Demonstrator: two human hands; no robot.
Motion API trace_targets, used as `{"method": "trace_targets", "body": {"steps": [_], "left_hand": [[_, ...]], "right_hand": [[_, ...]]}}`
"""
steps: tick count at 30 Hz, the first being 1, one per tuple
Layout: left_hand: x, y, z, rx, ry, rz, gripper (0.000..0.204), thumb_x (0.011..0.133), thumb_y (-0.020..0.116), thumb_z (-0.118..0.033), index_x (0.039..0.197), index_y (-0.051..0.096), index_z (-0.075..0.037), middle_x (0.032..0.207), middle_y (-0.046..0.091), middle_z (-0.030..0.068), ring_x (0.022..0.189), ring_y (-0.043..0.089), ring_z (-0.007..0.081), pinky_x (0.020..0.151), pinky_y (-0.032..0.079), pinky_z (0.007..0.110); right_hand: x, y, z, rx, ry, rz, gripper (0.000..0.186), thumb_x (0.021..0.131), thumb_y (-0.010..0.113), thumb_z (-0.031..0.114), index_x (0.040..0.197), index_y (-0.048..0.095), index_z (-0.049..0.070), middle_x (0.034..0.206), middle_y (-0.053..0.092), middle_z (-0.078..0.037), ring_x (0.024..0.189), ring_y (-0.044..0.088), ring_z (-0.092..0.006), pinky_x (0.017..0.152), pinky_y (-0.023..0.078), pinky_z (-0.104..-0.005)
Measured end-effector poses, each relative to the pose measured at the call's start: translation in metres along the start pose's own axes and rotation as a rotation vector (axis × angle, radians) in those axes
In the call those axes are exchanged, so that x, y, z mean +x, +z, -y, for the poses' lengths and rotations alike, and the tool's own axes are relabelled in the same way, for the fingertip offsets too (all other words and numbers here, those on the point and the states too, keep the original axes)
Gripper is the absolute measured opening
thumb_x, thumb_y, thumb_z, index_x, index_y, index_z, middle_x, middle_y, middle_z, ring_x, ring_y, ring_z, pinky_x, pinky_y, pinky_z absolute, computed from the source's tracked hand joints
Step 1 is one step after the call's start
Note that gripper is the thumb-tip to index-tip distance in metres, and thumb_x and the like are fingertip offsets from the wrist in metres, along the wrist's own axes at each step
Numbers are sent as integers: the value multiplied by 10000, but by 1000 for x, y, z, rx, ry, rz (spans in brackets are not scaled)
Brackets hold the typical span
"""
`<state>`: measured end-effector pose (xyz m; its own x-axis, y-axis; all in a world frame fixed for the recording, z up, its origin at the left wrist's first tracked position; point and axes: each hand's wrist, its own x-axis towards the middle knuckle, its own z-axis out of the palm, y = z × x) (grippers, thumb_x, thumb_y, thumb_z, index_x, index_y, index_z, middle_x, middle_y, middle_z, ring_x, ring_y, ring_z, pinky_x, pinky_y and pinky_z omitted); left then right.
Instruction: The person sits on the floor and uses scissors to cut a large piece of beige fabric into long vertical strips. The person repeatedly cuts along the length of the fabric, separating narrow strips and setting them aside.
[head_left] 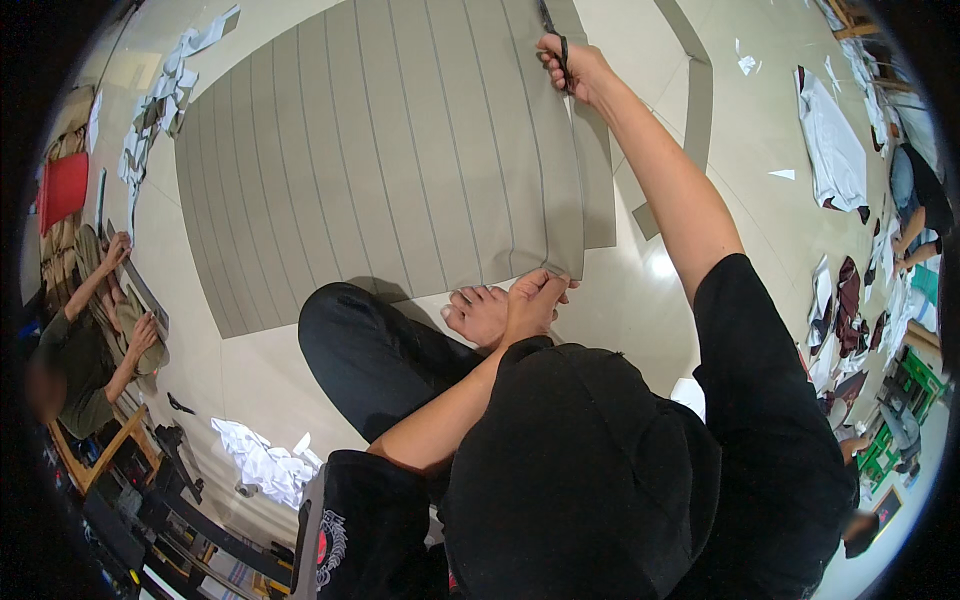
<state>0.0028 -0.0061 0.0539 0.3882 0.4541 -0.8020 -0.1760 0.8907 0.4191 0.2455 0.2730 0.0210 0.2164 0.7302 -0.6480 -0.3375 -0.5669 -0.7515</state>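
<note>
A large grey-beige sheet of fabric (390, 150) with dark parallel lines lies spread on the floor in front of me. My right hand (582, 72) is stretched to its far right part, closed round the handles of black scissors (546, 16). The scissors point away from me, along the rightmost lines; whether their blades are parted I cannot make out. Close to my bare foot (475, 315), my left hand (538, 298) pinches the near right corner of the fabric. A further layer or strip of the same cloth (598, 200) shows along the right edge.
Cut grey strips (698, 110) lie to the right on the tiled floor. White cloth pieces (832, 140) are scattered farther right, and a white heap (262, 458) sits at lower left. At far left another person (85, 350) works with a long ruler-like strip (145, 290). More people are at the right rim.
</note>
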Motion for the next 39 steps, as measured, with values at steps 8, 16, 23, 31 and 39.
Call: {"method": "trace_targets", "body": {"steps": [8, 16, 23, 31, 39], "left_hand": [[0, 1, 0, -1, 7, -6, 124, 930, 668, -148, 816, 676, -100, 839, 716, -6, 596, 467, 5, 475, 284, 191], [0, 2, 0, 3, 11, -21, 143, 933, 665, -149, 800, 678, -96, 816, 705, -8, 563, 434, 5, 472, 278, 193], [-2, 2, -2, 22, 17, -14, 145, 934, 669, -153, 799, 679, -101, 803, 697, -12, 557, 426, 7, 471, 276, 198], [1, 1, 3, 42, 51, -22, 139, 931, 678, -150, 801, 676, -101, 809, 702, -12, 571, 447, 10, 476, 283, 198], [-8, 9, -8, 55, 43, -61, 137, 928, 680, -151, 802, 688, -97, 786, 686, -23, 584, 462, 7, 475, 280, 196]], "right_hand": [[2, 2, -1, -3, -21, -31, 223, 805, 771, 215, 706, 617, 89, 631, 559, 22, 517, 468, -54, 449, 376, -222], [8, -2, -3, -2, -32, 3, 228, 788, 767, 164, 676, 584, 87, 627, 551, 15, 513, 467, -57, 440, 375, -216], [10, -3, -4, -8, -39, -13, 233, 778, 766, 139, 662, 571, 85, 622, 552, 13, 512, 473, -58, 439, 386, -221], [9, -3, 0, -22, -30, 2, 249, 792, 778, 199, 676, 580, 102, 618, 541, 31, 513, 464, -48, 440, 376, -217], [15, -3, 8, -14, -12, 12, 254, 819, 763, 262, 703, 587, 122, 625, 523, 54, 507, 445, -41, 452, 364, -214]]}}
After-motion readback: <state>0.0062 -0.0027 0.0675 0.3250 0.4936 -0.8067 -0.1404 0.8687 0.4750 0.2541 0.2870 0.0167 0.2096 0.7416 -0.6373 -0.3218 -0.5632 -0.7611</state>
